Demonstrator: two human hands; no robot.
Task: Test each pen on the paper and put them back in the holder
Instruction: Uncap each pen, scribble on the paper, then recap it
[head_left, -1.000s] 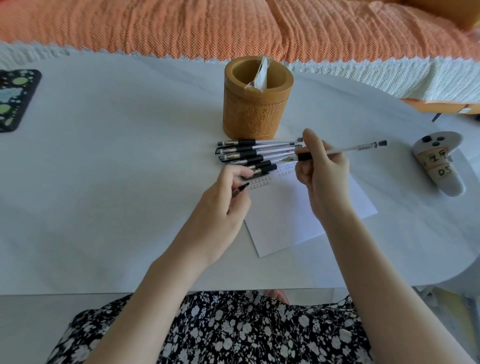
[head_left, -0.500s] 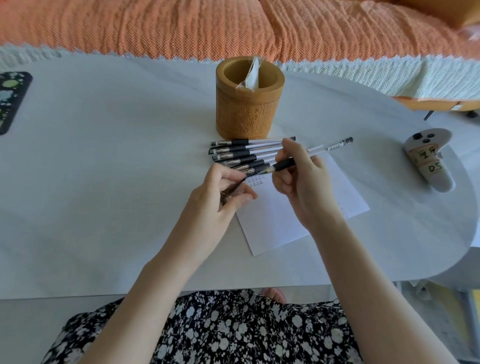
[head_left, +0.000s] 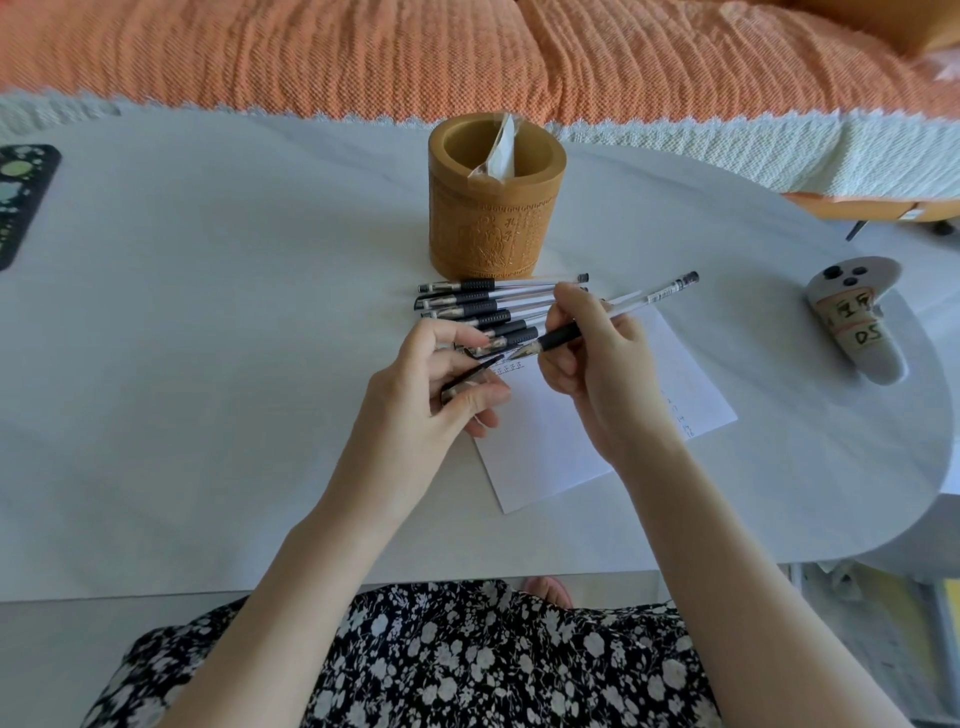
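Table (head_left: 208, 364): white and rounded; it carries everything, and the work sits at its middle, within easy reach of both arms.
Paper (head_left: 550, 457): a white sheet lying flat under the hands and angled to suit the writing hand. Small rows of test marks sit at its far left corner.
Holder (head_left: 496, 218): a carved wooden cup, upright just behind the pens, with only a crumpled white wrapper (head_left: 501, 150) in it. No pen is back inside yet.
Right hand (head_left: 608, 384): fingers are curled round the held pen at its dark grip, as for writing.
Left hand (head_left: 431, 395): thumb and fingertips pinch the cap, with its open end turned toward the pen tip.
Pen row (head_left: 483, 301): about six pens lie side by side between the holder and the paper, tips to the left, probably laid out so they can be taken in turn.
Held pen (head_left: 639, 300): clear barrel, black grip and black end plug. It is raised over the paper's top corner with the bare tip close to the cap.
Cap (head_left: 470, 374): small, clear with a dark clip. I cannot tell whether it is coming off or going on.
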